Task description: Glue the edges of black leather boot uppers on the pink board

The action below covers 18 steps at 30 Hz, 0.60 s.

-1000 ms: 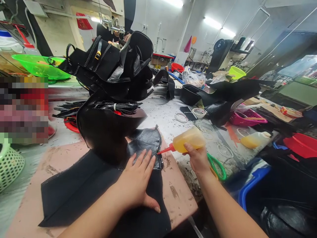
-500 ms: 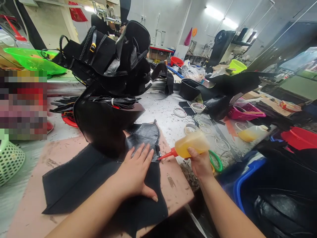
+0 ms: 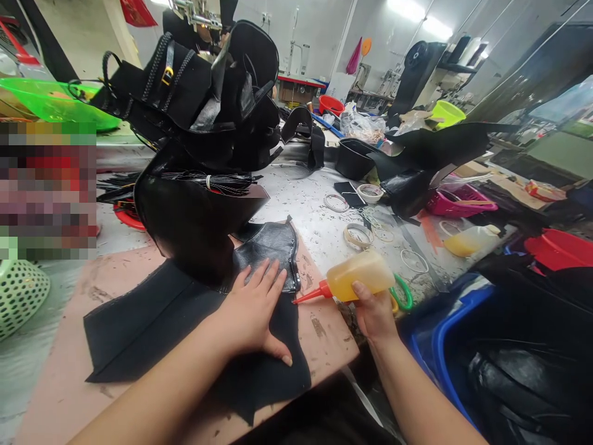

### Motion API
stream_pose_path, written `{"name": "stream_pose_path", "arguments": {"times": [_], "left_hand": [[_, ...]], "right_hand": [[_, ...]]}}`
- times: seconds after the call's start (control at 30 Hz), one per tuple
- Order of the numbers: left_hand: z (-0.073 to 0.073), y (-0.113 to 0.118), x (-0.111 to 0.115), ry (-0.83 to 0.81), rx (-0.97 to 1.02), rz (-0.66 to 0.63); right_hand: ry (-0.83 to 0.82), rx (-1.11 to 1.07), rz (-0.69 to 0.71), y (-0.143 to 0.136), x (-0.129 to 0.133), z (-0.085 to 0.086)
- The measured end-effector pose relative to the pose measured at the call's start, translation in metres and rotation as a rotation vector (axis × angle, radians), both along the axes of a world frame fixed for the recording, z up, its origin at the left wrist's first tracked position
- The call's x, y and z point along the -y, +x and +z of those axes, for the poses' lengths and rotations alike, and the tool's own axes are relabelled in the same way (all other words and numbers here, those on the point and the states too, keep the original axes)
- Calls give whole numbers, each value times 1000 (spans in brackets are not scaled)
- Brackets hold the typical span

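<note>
The left hand (image 3: 250,312) lies flat, fingers spread wide and holding nothing, palm down on a black leather piece (image 3: 185,327) that is spread across a pink board (image 3: 324,337) on the surface (image 3: 315,210). The fingertips reach the lower part of a shinier, curved black panel (image 3: 271,247) with a stitched edge that lies over the leather. The right hand (image 3: 373,309) has its fingers wrapped around a yellow squeeze bottle (image 3: 361,275), held on its side just beside the board's right edge. The bottle's red nozzle (image 3: 308,295) points left, and its tip comes right to the edge of the black piece close to the left hand's fingertips; whether it actually touches I cannot tell. Under the right hand a pair of green-handled scissors (image 3: 404,298) peeks out. Behind the left hand stands a tall heap of black boot parts (image 3: 199,123) with straps and a small buckle. Farther across the surface lie several loose rings (image 3: 356,235), a second yellow bottle (image 3: 467,241) on its side, and a pink basket (image 3: 456,204). A green bowl (image 3: 50,105) sits far left, a pale green basket (image 3: 21,296) at the left edge, and a blue bin (image 3: 435,346) near the right forearm.
</note>
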<state>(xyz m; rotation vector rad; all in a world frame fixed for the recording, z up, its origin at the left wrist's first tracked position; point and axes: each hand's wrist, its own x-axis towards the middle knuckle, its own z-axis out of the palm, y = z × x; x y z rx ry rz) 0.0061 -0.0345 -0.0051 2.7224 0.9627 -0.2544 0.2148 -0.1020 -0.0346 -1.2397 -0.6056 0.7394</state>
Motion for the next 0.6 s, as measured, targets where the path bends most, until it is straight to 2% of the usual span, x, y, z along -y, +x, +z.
{"name": "stream_pose_path", "arguments": {"times": [0.6], "left_hand": [[0, 3, 1, 37, -20, -14]], "right_hand": [[-41, 50, 42, -3, 31, 1]]}}
